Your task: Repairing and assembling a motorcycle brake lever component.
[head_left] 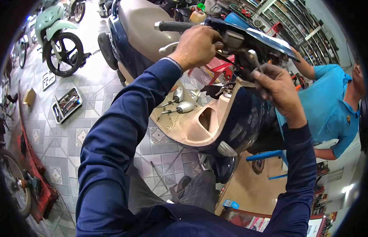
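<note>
My left hand point(195, 45) is curled around the underside of the scooter's handlebar assembly, beside the black grip point(170, 26) and silver lever point(165, 50); what its fingertips hold is hidden. My right hand point(277, 89) is closed on a slim metal tool point(254, 59), probably a wrench, raised toward the dark housing point(233, 38) under the lifted dark-blue handlebar cover point(263, 34). Below, the beige inner panel point(197, 128) of the dark-blue scooter carries two detached silver mirrors point(183, 107).
A co-worker point(318, 102) in a blue shirt stands close at right, a hand near the cover. Red stool point(215, 69) behind, blue chair point(263, 156) lower right, tool tray point(66, 104) on the tiled floor, mint motorbike point(53, 27) upper left, red stand point(45, 201) at left.
</note>
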Demonstrator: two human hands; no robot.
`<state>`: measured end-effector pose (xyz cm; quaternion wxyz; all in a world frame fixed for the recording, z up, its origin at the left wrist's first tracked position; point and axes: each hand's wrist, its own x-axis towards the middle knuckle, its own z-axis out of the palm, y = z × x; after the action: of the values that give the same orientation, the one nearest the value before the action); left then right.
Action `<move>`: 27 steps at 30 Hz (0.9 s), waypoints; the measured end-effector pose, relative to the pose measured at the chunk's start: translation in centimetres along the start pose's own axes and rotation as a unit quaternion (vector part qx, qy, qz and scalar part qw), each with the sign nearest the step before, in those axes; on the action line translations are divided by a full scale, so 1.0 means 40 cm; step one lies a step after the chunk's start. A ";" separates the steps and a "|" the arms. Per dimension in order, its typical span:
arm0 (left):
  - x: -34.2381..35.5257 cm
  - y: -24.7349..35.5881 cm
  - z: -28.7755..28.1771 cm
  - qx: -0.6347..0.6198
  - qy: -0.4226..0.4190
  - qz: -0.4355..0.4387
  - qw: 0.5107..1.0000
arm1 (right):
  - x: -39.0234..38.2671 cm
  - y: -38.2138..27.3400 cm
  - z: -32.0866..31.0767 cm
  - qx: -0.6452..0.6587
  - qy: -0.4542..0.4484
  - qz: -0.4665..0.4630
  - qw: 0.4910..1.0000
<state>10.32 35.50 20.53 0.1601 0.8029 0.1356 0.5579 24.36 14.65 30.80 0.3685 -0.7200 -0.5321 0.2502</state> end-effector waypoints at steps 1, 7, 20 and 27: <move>0.004 0.000 0.000 0.011 -0.002 -0.004 1.000 | -0.017 0.018 0.011 0.016 0.000 0.011 1.000; 0.012 0.030 0.019 -0.003 -0.033 -0.122 0.992 | -0.128 0.100 0.024 0.094 -0.012 -0.009 0.995; 0.042 0.011 -0.096 -0.153 -0.040 -0.182 0.970 | 0.033 0.104 0.124 -0.002 0.053 -0.280 0.959; 0.026 0.134 -0.179 -0.199 -0.168 -0.288 0.921 | 0.060 0.031 0.116 0.009 0.001 -0.202 0.979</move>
<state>4.17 31.76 25.93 0.4910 0.7626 0.2184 0.3602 22.33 17.96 27.07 0.4186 -0.5944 -0.6640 0.1749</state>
